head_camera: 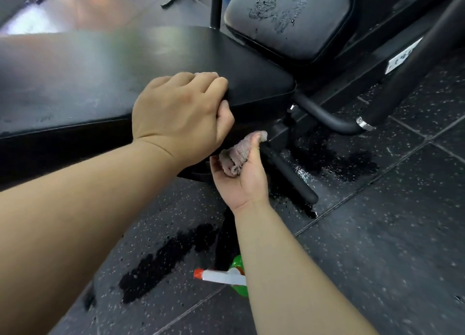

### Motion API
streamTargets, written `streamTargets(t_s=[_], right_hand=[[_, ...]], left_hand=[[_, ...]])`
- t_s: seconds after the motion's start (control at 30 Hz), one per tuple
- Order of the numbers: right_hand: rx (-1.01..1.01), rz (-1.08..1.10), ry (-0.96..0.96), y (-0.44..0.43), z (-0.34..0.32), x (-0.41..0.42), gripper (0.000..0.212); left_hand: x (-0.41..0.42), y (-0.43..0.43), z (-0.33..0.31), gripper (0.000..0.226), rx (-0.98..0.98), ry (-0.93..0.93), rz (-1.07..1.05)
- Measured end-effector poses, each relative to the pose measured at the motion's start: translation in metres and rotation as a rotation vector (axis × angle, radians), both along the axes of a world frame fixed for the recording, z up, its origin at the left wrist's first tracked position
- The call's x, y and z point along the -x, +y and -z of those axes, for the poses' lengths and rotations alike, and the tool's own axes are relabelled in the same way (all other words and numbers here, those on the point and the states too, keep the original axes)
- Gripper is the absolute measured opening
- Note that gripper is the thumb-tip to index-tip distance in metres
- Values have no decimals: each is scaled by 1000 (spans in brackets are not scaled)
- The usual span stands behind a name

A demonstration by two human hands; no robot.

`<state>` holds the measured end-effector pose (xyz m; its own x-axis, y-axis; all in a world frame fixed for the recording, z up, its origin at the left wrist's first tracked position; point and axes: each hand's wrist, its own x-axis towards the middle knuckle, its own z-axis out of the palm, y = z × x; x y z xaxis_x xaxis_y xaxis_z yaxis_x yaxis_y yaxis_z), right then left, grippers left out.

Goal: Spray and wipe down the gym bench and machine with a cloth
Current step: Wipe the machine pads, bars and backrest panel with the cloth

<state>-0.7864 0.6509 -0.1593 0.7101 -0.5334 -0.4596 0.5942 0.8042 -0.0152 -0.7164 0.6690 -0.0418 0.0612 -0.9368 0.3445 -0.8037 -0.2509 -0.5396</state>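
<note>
The black padded bench (100, 77) fills the left and middle of the view. My left hand (178, 115) grips its near edge, fingers curled over the top and thumb on the side. Just below, my right hand (241, 173) holds a crumpled pinkish cloth (239, 153) under the bench's end, close to a black frame bar (289, 173). A second pad (289, 17), wet with spray streaks, stands behind. A green spray bottle (226, 275) with a white head and orange nozzle sits on the floor, partly hidden by my right forearm.
Dark speckled rubber floor tiles (377, 246) carry wet patches under the bench and to the right. Curved black machine tubes (334, 120) and a thick post with a chrome ring (364, 124) stand at right. An upright black post (216, 4) rises behind the bench.
</note>
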Motion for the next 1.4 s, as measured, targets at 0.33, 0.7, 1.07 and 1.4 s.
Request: streamTargets(t_s=[0.33,0.7,1.07,1.4], right_hand=[[161,96,11,5,-3,2,36],[928,340,876,51,-20,-38,60],[785,506,848,41,-28,-52,54],[131,277,506,-30,-11,-17,25]], left_hand=[[2,0,-2,35,-33,-47,-1],[1,4,-16,39,-209,4,114],[-29,35,-47,55,-281,-64,-60],[-28,36,-44,53,-270,-49,-51]])
